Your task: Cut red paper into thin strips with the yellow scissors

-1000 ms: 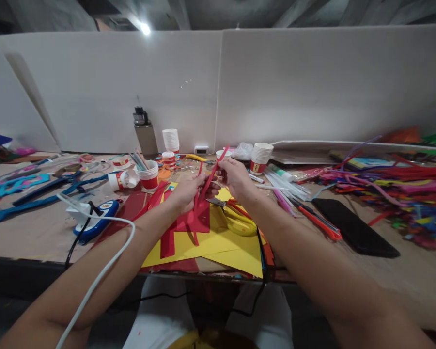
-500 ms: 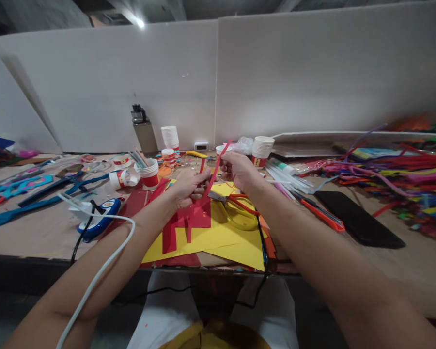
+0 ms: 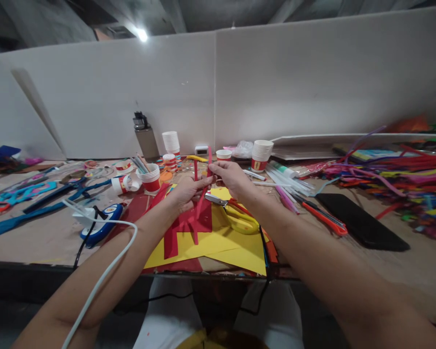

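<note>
Above the middle of the table, my right hand (image 3: pixel 231 177) pinches a narrow red paper strip (image 3: pixel 210 156) that stands almost upright. The lower part of that strip runs down past the fingers of my left hand (image 3: pixel 187 194), which are closed on it. Another thin red strip (image 3: pixel 195 169) sticks up at the left hand, and how it is held is hidden. My fingertips are close together, perhaps touching. Beneath them lie red paper (image 3: pixel 205 221) and yellow sheets (image 3: pixel 236 254). Scissors with yellow handles (image 3: pixel 242 222) rest on the yellow sheets near my right forearm.
Paper cups (image 3: pixel 262 151) stand in stacks at the back; one cup (image 3: pixel 150 180) holds pencils. On the right are a box cutter (image 3: pixel 325 219), a black phone (image 3: pixel 361 220) and colourful pipe cleaners (image 3: pixel 396 179). A white cable (image 3: pixel 105 264) crosses my left forearm beside a blue-and-white power strip (image 3: pixel 102 227).
My right hand has moved left, closer to my left hand. The red strip between them has turned from slanted to nearly upright. The whole view has shifted slightly.
</note>
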`<action>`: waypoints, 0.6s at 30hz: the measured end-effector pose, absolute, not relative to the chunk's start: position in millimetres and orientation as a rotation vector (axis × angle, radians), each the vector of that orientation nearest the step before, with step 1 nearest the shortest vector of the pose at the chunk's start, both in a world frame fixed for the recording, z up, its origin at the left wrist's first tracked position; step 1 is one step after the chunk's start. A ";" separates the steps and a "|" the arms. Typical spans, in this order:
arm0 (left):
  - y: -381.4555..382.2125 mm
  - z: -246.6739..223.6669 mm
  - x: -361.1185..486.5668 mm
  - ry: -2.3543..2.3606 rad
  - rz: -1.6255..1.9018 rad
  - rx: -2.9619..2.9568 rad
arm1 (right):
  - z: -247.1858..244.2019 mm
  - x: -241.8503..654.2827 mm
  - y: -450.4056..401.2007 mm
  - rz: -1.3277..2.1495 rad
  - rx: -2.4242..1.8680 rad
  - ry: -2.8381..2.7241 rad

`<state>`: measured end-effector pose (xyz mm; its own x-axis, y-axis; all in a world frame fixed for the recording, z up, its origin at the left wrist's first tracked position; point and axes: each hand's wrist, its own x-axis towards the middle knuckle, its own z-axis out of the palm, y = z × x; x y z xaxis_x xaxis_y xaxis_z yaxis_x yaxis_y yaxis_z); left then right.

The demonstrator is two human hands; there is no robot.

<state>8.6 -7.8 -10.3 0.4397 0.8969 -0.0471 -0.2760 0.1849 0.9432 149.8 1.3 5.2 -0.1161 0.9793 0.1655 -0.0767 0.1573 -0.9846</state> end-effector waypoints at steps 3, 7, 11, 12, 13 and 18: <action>-6.1 -9.9 7.9 0.654 0.950 0.987 | 4.4 150.9 2.5 1.167 -0.994 -1.307; 3.0 -9.2 2.6 0.583 0.990 0.838 | 6.2 152.5 3.3 1.162 -0.999 -1.299; 12.3 -8.6 -1.0 0.625 1.070 0.783 | 8.4 150.5 -2.7 1.279 -0.991 -1.364; 13.6 -8.4 -0.7 0.638 1.108 0.768 | 7.9 149.5 -4.1 1.299 -1.000 -1.392; 14.4 -8.2 0.0 0.644 1.138 0.755 | 6.9 148.4 -5.0 1.304 -1.015 -1.425; 13.0 -7.1 6.2 0.580 1.157 0.789 | -4.7 143.1 -1.9 1.209 -1.079 -1.491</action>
<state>6.2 13.0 -7.1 0.3111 0.9504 -0.0066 -0.5743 0.1935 0.7955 143.1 -1.9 -4.7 -0.2081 0.9708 0.1193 0.0840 0.1393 -0.9867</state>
